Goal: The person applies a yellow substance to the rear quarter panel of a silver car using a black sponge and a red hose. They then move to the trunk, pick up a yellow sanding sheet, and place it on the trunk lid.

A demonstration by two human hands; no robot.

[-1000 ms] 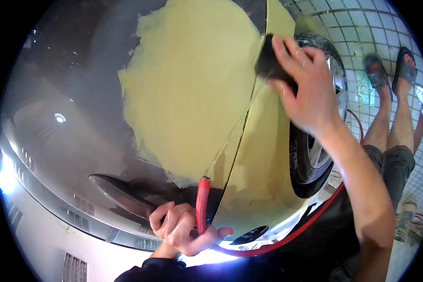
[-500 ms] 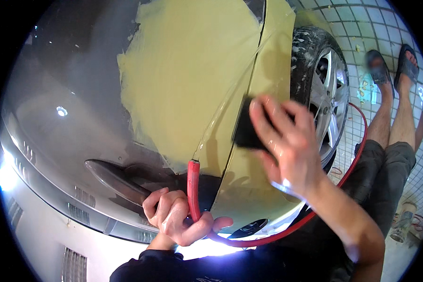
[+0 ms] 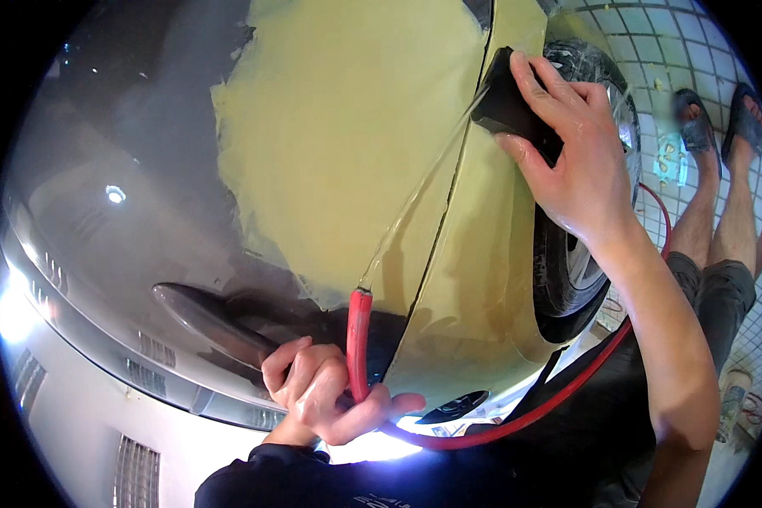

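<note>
My left hand, at the bottom centre, is closed around a red hose whose cut end points away from me. A thin stream of water shoots from it to the far part of the panel gap. My right hand grips a black sanding block, fingers over its far end and thumb on the near side. The block rests on the fender, beside the gap and near the wheel arch. Yellowish filler covers the fender and a large patch of the dark car door.
A door handle juts out left of my left hand. The wheel is partly hidden behind my right hand. Past it, the red hose trails over white tiled floor, where legs in dark shorts and sandals show.
My right hand and the sanding block have moved farther away along the fender and slightly right. The hose end has shifted slightly right, still running water; my left hand keeps its grip.
</note>
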